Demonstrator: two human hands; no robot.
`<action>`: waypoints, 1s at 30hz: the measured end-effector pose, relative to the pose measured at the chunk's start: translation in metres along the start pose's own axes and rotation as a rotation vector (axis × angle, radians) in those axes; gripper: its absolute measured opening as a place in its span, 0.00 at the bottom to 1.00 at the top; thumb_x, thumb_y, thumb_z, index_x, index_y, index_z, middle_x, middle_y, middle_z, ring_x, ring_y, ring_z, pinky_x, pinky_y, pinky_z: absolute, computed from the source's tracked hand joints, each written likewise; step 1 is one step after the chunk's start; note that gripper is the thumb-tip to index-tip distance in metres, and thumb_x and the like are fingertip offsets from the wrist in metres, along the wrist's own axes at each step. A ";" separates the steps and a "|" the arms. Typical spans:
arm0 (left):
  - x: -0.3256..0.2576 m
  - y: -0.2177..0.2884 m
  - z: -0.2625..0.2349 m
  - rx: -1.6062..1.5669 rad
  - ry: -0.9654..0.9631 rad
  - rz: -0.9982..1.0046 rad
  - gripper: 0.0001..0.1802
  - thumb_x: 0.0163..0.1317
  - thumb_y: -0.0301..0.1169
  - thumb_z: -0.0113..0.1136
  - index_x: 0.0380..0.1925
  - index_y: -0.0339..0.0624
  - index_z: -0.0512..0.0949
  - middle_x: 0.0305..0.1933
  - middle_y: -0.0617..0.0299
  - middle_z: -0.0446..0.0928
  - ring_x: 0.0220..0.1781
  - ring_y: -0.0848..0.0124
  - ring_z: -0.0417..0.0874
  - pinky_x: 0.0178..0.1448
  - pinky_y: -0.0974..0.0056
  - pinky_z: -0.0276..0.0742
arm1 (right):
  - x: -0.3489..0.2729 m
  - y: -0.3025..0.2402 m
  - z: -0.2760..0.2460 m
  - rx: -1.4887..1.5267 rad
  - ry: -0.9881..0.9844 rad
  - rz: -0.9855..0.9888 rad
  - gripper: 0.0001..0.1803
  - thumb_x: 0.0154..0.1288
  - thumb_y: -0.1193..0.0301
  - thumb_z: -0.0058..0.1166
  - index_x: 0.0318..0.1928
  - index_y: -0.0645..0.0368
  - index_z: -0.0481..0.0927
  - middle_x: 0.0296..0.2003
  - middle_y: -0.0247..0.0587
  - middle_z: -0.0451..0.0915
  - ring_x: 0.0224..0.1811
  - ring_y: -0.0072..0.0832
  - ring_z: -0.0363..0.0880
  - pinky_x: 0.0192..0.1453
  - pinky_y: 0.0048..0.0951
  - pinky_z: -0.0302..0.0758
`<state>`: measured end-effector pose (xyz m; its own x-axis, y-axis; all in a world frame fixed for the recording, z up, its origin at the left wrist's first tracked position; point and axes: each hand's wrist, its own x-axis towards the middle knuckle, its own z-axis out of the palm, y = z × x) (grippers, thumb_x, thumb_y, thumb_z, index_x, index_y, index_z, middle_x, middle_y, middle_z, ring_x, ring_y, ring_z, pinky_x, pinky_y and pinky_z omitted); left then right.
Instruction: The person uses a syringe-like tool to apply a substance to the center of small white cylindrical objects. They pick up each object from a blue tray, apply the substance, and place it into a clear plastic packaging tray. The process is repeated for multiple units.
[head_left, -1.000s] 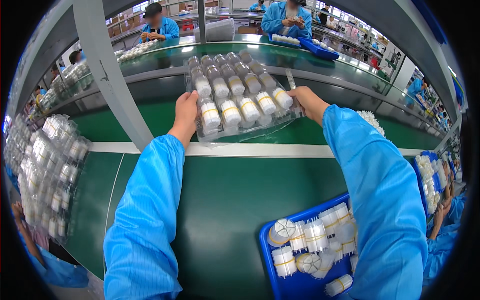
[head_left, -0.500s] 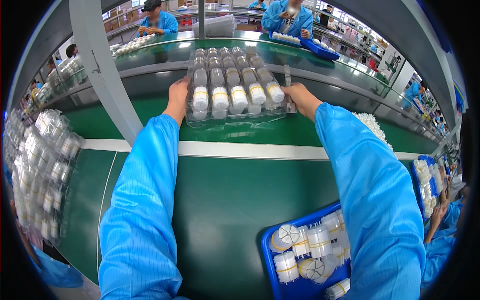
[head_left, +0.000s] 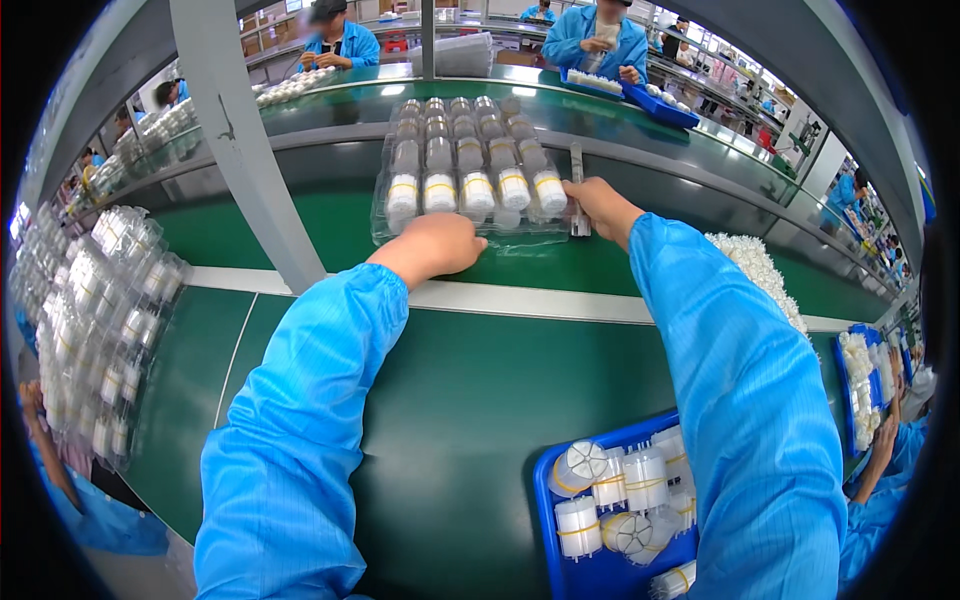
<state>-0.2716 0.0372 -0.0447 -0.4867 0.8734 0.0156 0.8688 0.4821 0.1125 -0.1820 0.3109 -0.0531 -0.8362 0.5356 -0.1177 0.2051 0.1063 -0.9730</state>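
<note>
The clear tray [head_left: 470,180] of capped vials now lies farther up, at top centre on the green belt [head_left: 480,400]. The left hand [head_left: 435,245] has slid to its near edge, resting curled against it; the right hand [head_left: 600,205] still pinches its right rim.

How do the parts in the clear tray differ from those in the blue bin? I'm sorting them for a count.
The clear tray holds its cylinders in neat rows, each lying in its own pocket; the blue bin holds them loose and jumbled, some upright. Both hands, left and right, touch the tray; neither touches the bin. Both hold white cylinders with yellow bands.
</note>
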 end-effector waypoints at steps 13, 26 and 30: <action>0.123 -0.051 0.062 -0.212 0.746 0.024 0.22 0.69 0.41 0.51 0.42 0.30 0.83 0.45 0.37 0.83 0.52 0.40 0.82 0.60 0.45 0.76 | -0.042 0.002 -0.008 -0.238 0.066 -0.095 0.16 0.74 0.61 0.52 0.43 0.64 0.75 0.38 0.40 0.77 0.39 0.29 0.79 0.44 0.35 0.77; 0.054 -0.023 0.036 -0.457 0.652 0.141 0.15 0.68 0.32 0.49 0.37 0.37 0.83 0.40 0.46 0.84 0.46 0.46 0.83 0.53 0.47 0.77 | -0.079 -0.028 0.032 -0.664 -0.184 0.050 0.17 0.66 0.65 0.56 0.44 0.68 0.73 0.27 0.42 0.76 0.24 0.30 0.78 0.25 0.34 0.78; -0.013 0.019 0.039 -0.466 0.570 0.453 0.09 0.70 0.30 0.52 0.39 0.39 0.81 0.38 0.53 0.82 0.45 0.51 0.81 0.51 0.51 0.75 | -0.082 -0.014 0.034 -0.458 -0.111 -0.029 0.16 0.59 0.69 0.59 0.43 0.69 0.76 0.32 0.43 0.79 0.26 0.30 0.79 0.30 0.33 0.80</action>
<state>-0.2451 0.0382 -0.0812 -0.1826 0.7467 0.6397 0.9250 -0.0900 0.3691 -0.1339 0.2371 -0.0367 -0.8893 0.4364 -0.1364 0.3630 0.4924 -0.7911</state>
